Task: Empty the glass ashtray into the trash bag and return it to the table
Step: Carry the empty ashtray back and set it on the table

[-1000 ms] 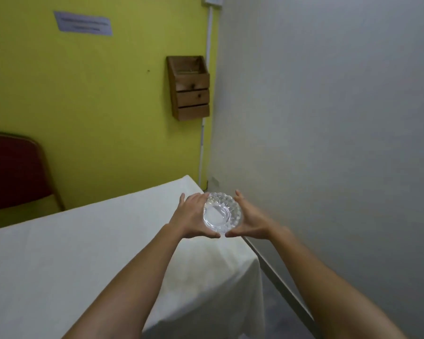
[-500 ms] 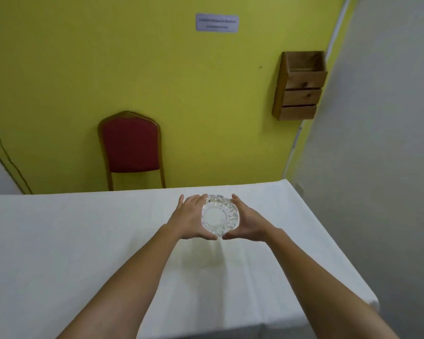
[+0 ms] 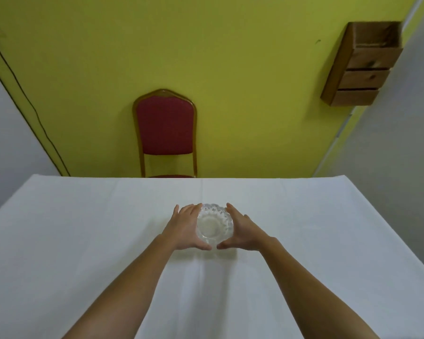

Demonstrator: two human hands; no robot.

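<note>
A round cut-glass ashtray (image 3: 214, 224) with a scalloped rim is cupped between both my hands over the middle of the table (image 3: 83, 241), which is covered by a white cloth. My left hand (image 3: 185, 227) grips its left side and my right hand (image 3: 241, 231) grips its right side, thumbs nearly meeting at the near edge. The bowl looks empty. A faint shadow lies on the cloth just under it; whether it touches the cloth I cannot tell. No trash bag is in view.
A red padded chair (image 3: 165, 128) with a wooden frame stands behind the table's far edge against the yellow wall. A wooden wall box (image 3: 362, 67) hangs at the upper right. Grey walls flank both sides.
The view has swung left from the table's right corner to face the table squarely. Both hands have carried the ashtray over the middle of the table and lowered it toward the cloth.
</note>
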